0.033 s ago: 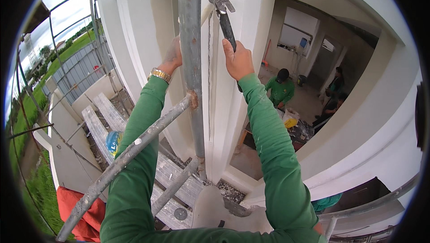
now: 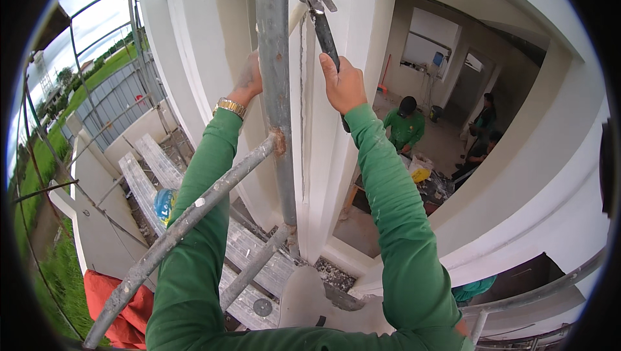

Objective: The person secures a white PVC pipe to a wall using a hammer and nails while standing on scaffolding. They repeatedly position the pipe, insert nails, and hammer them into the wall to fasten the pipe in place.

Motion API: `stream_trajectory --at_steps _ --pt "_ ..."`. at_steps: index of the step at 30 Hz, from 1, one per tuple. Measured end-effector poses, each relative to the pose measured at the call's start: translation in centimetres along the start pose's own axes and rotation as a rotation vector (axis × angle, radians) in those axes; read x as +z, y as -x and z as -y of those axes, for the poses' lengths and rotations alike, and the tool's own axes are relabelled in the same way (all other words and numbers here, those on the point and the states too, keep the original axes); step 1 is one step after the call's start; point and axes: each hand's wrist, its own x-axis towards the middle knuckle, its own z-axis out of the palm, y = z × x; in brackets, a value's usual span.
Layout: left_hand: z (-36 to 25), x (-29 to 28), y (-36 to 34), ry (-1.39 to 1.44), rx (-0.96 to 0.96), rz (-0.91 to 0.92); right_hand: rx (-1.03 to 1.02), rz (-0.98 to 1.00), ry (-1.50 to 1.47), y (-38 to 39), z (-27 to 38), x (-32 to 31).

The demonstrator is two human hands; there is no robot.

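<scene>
My right hand is wrapped round the dark handle of a claw hammer, held upright in front of the white wall. The hammer's head is at the upper end of a pale rod, beside a narrow groove in the wall. From there the rod runs down behind a grey scaffold pole toward my left hand. That hand appears closed round the rod, though the pole hides most of its fingers. A metal watch sits on the left wrist.
A rusty diagonal scaffold tube crosses before my left forearm. Metal planks lie below, with a blue bag and red cloth at left. Through the wall opening at right, a co-worker in green stands among other people.
My hands keep their hold. The hammer and right hand appear a few pixels higher and to the left, with the whole view shifted slightly. The co-worker's head is tipped slightly differently.
</scene>
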Motion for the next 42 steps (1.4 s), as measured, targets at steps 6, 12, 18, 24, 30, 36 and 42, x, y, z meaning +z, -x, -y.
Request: stream_trajectory --at_steps 6,12,18,24,30,36,42 --pt "5.5 1.6 4.6 0.231 -0.13 0.003 0.071 0.036 -0.284 3.5 -0.5 1.1" --pt "5.4 4.3 6.5 0.542 -0.248 0.048 -0.231 -0.179 -0.233 8.2 -5.8 3.2" --pt "4.0 2.8 6.3 0.218 -0.181 0.137 -0.129 -0.125 -0.126 7.1 -5.6 4.4" --pt "5.1 2.8 6.1 0.293 -0.231 0.115 -0.163 -0.197 -0.174 8.7 -4.2 5.3" --pt "4.8 2.8 6.0 0.193 -0.273 0.167 -0.007 -0.131 0.023 7.4 -4.4 3.9" --pt "6.6 3.7 6.3 0.278 -0.217 0.117 -0.411 -0.368 -0.092 8.4 -3.3 4.0" --pt "1.6 2.9 7.6 0.224 -0.149 0.089 0.056 -0.032 0.002 10.8 -2.7 3.3"
